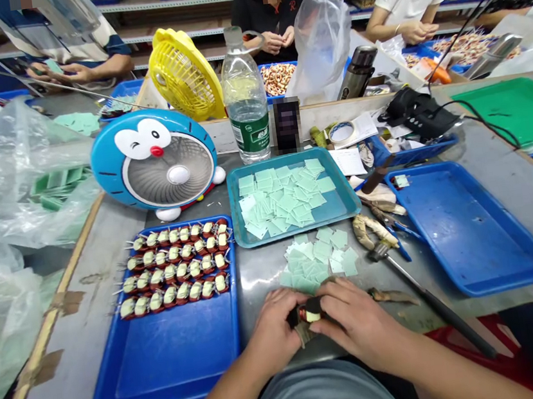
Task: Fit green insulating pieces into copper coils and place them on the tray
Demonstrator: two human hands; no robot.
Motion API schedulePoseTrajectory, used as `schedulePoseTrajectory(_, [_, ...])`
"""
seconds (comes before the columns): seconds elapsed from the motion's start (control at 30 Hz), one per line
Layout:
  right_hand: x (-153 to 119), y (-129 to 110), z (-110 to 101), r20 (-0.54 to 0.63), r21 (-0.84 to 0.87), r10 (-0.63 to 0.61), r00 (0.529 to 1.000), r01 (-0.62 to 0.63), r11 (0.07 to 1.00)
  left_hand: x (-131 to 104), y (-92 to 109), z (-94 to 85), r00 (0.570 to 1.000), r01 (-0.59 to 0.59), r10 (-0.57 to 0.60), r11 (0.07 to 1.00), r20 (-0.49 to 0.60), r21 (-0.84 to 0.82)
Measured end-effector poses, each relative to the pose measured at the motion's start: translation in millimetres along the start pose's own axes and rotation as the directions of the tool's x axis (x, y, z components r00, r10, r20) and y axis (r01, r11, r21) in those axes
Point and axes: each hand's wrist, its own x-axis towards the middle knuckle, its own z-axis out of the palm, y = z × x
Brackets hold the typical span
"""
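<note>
Near the table's front edge, my left hand (276, 329) and my right hand (352, 318) are closed round one small wound coil part (310, 314), with red-brown wire and a pale piece showing between the fingers. Just beyond them lies a loose pile of pale green square sheets (319, 254). More such sheets fill a teal tray (352, 205) behind the pile. On the left, a blue tray (170, 360) holds several rows of finished-looking coils (178, 272) in its far half. A strip of dark cloth or leather (392, 296) lies right of my right hand.
Pliers, a black-handled hammer (448, 313) and worn gloves lie to the right, beside another blue tray (478, 225). A blue fan (170, 166), a water bottle (246, 111) and a phone (287, 124) stand behind. Across the bench, several people work with their hands.
</note>
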Motion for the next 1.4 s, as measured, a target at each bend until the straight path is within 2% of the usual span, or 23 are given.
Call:
schedulePoseTrajectory(0.23, [-2, 2, -1, 0.04, 0.025, 0.015, 0.999, -0.016, 1.0, 0, -1, 0.3, 1.0, -0.003, 0.003, 1.0, -0.003, 0.001])
schedulePoseTrajectory(0.37, [1, -1, -3, 0.086, -0.018, 0.046, 0.995, -0.044, 0.999, -1, -2, 1.6, 1.0, -0.009, 0.009, 1.0, -0.008, 0.013])
schedulePoseTrajectory(0.53, [4, 1, -3, 0.082, -0.088, -0.02, 0.996, 0.028, 0.996, 0, -1, 0.0, 1.0, -0.016, 0.016, 1.0, 0.003, 0.024])
schedulePoseTrajectory(0.83, [15, 12, -11, 0.199, -0.07, -0.166, 0.966, 0.183, 0.981, 3, -1, -2.1, 0.998, -0.045, 0.044, 0.999, 0.051, 0.029])
schedulePoseTrajectory(0.9, [12, 12, -12, 0.168, -0.044, -0.133, 0.977, 0.142, 0.989, 1, -2, -0.7, 0.999, -0.037, 0.036, 0.999, 0.034, 0.036])
schedulePoseTrajectory(1.0, [0, 12, -12, 0.06, 0.019, 0.019, 0.998, -0.02, 1.0, -3, -1, -0.5, 1.0, -0.025, 0.024, 0.999, 0.017, 0.034])
schedulePoseTrajectory(1.1, [-18, 16, -13, -0.008, 0.053, 0.149, 0.989, -0.148, 0.987, -7, 1, -3.3, 1.0, 0.005, -0.005, 1.0, 0.014, -0.01])
schedulePoseTrajectory(1.23, [-35, 21, -13, -0.03, 0.017, 0.191, 0.981, -0.191, 0.981, -11, 1, -8.0, 0.998, 0.057, -0.056, 0.997, 0.025, -0.043])
schedulePoseTrajectory(1.4, [-39, 20, -10, -0.018, 0.033, 0.194, 0.981, -0.193, 0.981, -9, 1, -8.8, 0.998, 0.05, -0.05, 0.999, 0.03, -0.005])
